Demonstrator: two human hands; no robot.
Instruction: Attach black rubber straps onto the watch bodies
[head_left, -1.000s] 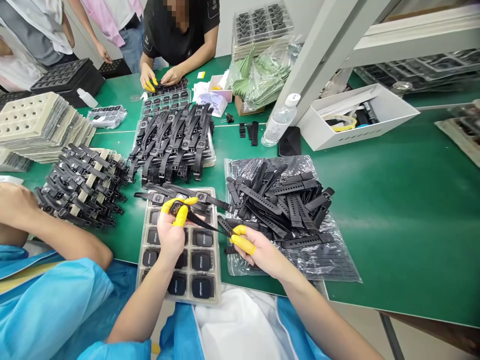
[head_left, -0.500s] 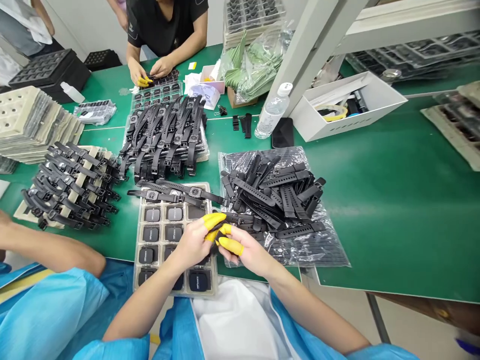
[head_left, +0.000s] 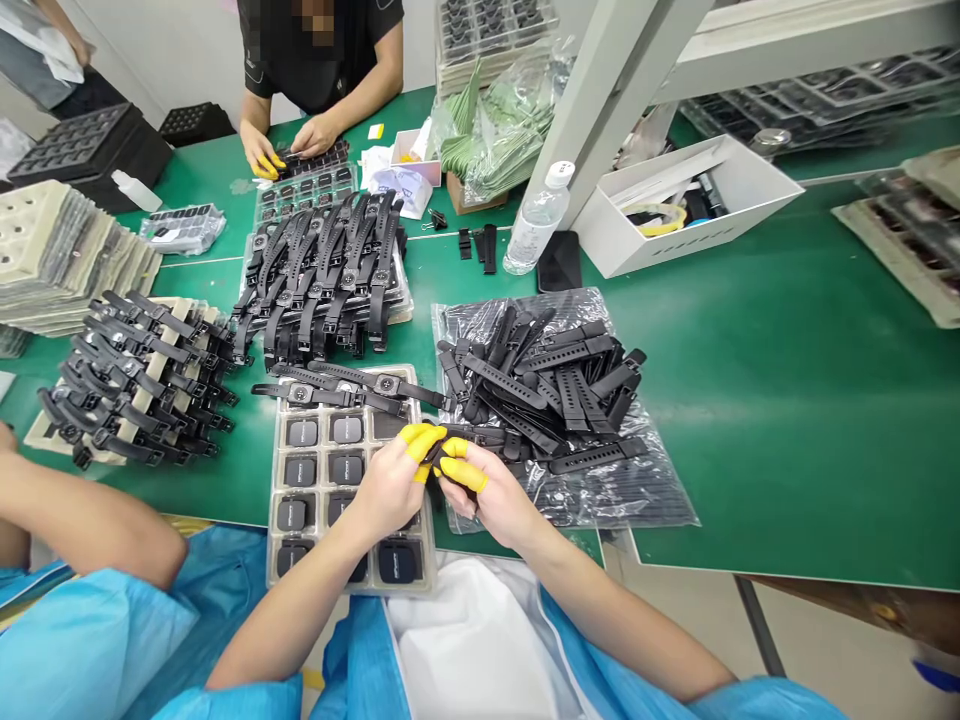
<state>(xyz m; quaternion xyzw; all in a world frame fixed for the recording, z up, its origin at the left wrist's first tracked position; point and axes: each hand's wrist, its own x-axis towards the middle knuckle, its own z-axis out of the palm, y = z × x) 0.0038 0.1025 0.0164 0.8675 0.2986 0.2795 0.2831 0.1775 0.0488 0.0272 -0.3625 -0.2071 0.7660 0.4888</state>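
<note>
Between our two hands we have a small black piece [head_left: 433,456], mostly hidden by fingers, above the tray's right edge and close to the desk's front edge. Too little of it shows for us to tell its long axis or which way it points. Our left hand [head_left: 386,487] pinches it from the left, and our right hand [head_left: 495,490] from the right; both wear yellow finger covers, and their fingertips meet around it.

Under our left hand and forearm is the tray [head_left: 322,448], its near edge jutting past the desk [head_left: 750,430]'s front edge; square black blocks [head_left: 347,429] sit in its compartments. Along its far edge lie black watches [head_left: 301,394], their long axes running mainly sideways. To the right, a plastic bag [head_left: 652,503] carries a heap of black straps [head_left: 510,385] pointing several ways; the strap nearest its right side lies nearly crosswise.

Behind the tray we see a large pile of watches [head_left: 330,275], and to its left a second pile [head_left: 142,370]. A clear bottle [head_left: 538,222] stands upright beyond the bag, beside a white box [head_left: 686,235]. At the far edge, a person in black works with both hands over another tray [head_left: 289,205].
</note>
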